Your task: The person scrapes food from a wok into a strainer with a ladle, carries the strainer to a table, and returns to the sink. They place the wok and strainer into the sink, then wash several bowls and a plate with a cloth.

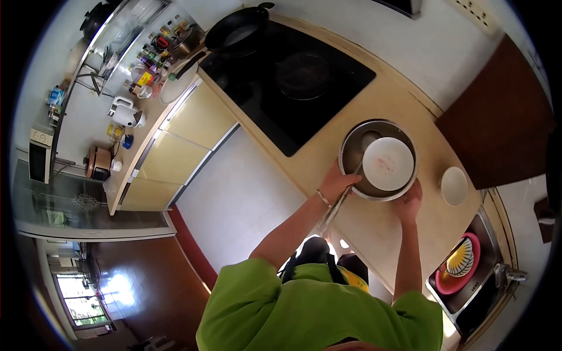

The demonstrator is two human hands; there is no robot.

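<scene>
One steel bowl (355,153) is sitting on the pale wooden bench (374,225), just beside the black cooktop (293,82). One white plate (388,164) with faint reddish smears is lying inside the bowl, tilted against its right wall and covering much of the opening. A second, smaller white dish (454,186) is resting on the bench to the right of the bowl, close to it but not touching.

Two hands are working at the bowl. The left hand (338,182) is pressing against the bowl's near left rim, fingers curled around one long metal utensil (336,206) whose handle is slanting down toward the person's body and whose upper end is reaching into the bowl. A single bangle is circling that wrist. The left forearm is running diagonally up from the green sleeve. The right hand (410,202) is cupping the bowl's near right rim, fingers bent against the metal; whether they are gripping the rim or only bracing it cannot be told. The right forearm is rising almost straight up from the shoulder.

One black pan (237,29) is standing at the far corner of the cooktop. In the sink (489,234) at the lower right, one pink basin (465,275) is holding one yellow and white dish (461,258). On the far counter at the left, one white kettle (124,112) and a cluster of bottles (153,61) are standing.
</scene>
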